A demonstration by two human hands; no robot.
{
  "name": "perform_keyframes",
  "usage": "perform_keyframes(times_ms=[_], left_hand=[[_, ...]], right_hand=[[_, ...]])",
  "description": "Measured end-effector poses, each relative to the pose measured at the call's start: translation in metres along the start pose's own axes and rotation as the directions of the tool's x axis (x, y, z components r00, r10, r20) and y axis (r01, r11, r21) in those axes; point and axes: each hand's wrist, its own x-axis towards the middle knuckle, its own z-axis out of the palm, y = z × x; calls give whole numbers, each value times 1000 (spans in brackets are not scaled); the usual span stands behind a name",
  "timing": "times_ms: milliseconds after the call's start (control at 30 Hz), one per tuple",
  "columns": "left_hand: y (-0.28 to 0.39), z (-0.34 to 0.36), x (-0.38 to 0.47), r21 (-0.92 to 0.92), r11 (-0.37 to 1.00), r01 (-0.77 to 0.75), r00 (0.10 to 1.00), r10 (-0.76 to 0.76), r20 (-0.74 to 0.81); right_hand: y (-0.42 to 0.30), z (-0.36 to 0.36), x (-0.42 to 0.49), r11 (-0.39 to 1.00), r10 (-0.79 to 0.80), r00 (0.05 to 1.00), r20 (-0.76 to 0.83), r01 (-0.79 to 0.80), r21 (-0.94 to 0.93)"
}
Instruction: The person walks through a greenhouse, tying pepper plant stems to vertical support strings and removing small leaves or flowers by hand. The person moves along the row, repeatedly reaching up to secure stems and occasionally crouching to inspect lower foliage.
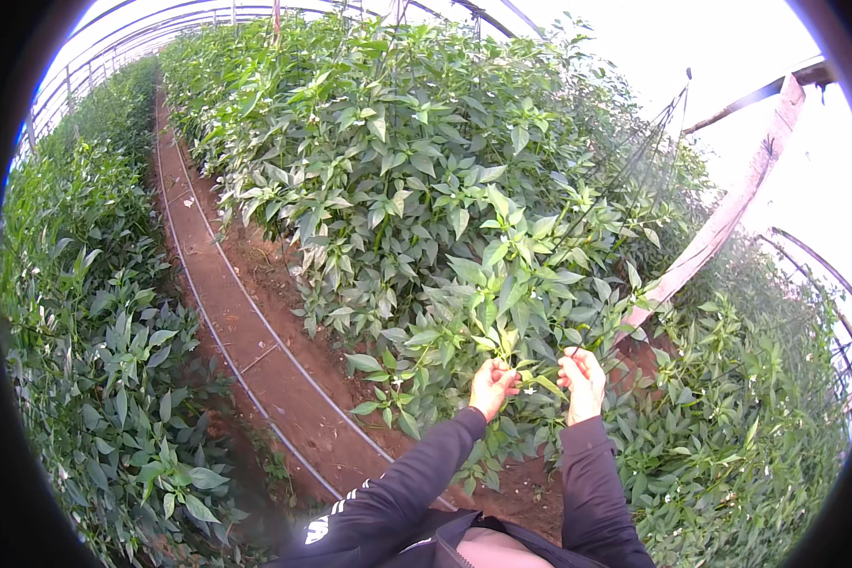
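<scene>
My left hand (493,388) is at a leafy pepper plant (515,284), its thumb and fingertips pinched together on a thin green stem. To the right, at about the same height, my right hand (582,383) has its thumb and fingers curled close together beside the foliage; a dark string seems to run up from its fingertips, but what it grips is too small to tell. Pale green leaves (545,385) lie between the two hands. Small white flowers show among the leaves around them.
Two metal rails (255,312) run along the bare soil path (234,284) at left. Dense plants (113,369) stand beyond it. A slanting wooden post (724,227) rises at right, near dark support strings (653,142). Curved greenhouse ribs arch overhead.
</scene>
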Motion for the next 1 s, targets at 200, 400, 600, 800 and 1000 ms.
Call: perform_keyframes(times_ms=[200,400,600,800,1000], left_hand=[[0,13,5,227,972,-57,998,57,4],[10,19,2,138,985,-105,984,123,-132],[24,21,-35,654,622,-431,899,231,372],[100,-57,-74,767,600,-228,967,45,252],[178,-146,-129,773,633,42,989,83,-122]], right_hand=[[4,3,-9,999,-47,998,31,47,15],[7,11,-18,996,-60,997,-47,63,59],[-1,49,-35,970,-237,967,-96,229,-83],[-20,106,-47,857,-479,862,165,500,-125],[-3,213,-49,954,-264,804,533,298,22]])
